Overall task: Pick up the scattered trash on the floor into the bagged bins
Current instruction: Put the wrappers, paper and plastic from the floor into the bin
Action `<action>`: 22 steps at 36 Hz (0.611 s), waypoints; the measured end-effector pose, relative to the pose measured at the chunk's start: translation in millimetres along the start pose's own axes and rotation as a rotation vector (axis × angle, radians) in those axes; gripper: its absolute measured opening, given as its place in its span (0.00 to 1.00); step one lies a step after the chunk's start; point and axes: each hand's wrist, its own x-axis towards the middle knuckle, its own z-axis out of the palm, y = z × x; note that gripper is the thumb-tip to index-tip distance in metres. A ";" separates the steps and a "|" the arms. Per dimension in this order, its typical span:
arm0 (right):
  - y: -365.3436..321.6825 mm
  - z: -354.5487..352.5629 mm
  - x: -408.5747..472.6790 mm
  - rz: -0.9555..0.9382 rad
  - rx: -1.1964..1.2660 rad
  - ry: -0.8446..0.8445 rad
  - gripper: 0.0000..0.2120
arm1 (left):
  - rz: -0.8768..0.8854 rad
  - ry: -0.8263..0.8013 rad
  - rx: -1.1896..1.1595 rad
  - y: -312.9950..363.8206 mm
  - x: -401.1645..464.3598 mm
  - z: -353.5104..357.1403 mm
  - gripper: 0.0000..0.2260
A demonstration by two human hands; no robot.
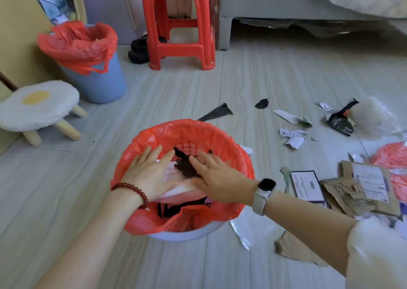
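At far left, a fluffy egg-shaped stool point(37, 106) on pale wooden legs. Behind it, against the wall, a blue bin point(97, 84) lined with a red bag point(77, 44), upright, mouth open upward. Further right at the back, a red plastic stool point(178, 24) with black slippers point(141, 51) beside its leg.

In the near centre, a white bin point(182, 233) lined with a second red bag point(187, 132), upright. Over its mouth, the left hand point(149, 174), fingers straight and spread, palm down, pressing on white paper trash point(180, 187) inside; nothing gripped. Just beside it, the right hand point(213, 176), likewise flat with fingers extended, pushing down on the same heap and a dark crumpled scrap point(185, 167). Bead bracelet point(132, 189) on the left wrist, white watch point(264, 192) on the right.

Right of the bin, scattered on the floor point(264, 79): black mesh piece point(218, 111), long axis running from lower left to upper right; torn white papers point(290, 134); black wrapper point(340, 119); torn cardboard point(361, 185) bearing a shipping label; silver foil scrap point(242, 231) near the bin's base.
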 end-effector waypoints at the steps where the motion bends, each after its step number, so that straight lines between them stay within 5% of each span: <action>1: -1.7 6.4 0.3 -0.007 -0.044 -0.135 0.29 | 0.008 -0.052 0.023 2.0 1.3 6.8 0.34; 5: -5.4 33.2 15.9 0.066 -0.197 -0.539 0.30 | -0.020 -0.346 0.016 6.3 13.8 43.3 0.35; 10: -9.5 30.6 29.0 0.025 -0.265 -0.599 0.28 | -0.015 -0.352 0.009 5.8 22.2 50.5 0.33; 17: 14.3 -43.1 15.4 0.005 0.225 -0.006 0.14 | 0.121 0.247 -0.208 28.1 26.8 -10.1 0.16; 22: 69.5 -88.1 -14.3 0.161 0.577 0.461 0.13 | 0.153 0.489 -0.411 96.2 44.7 -45.3 0.13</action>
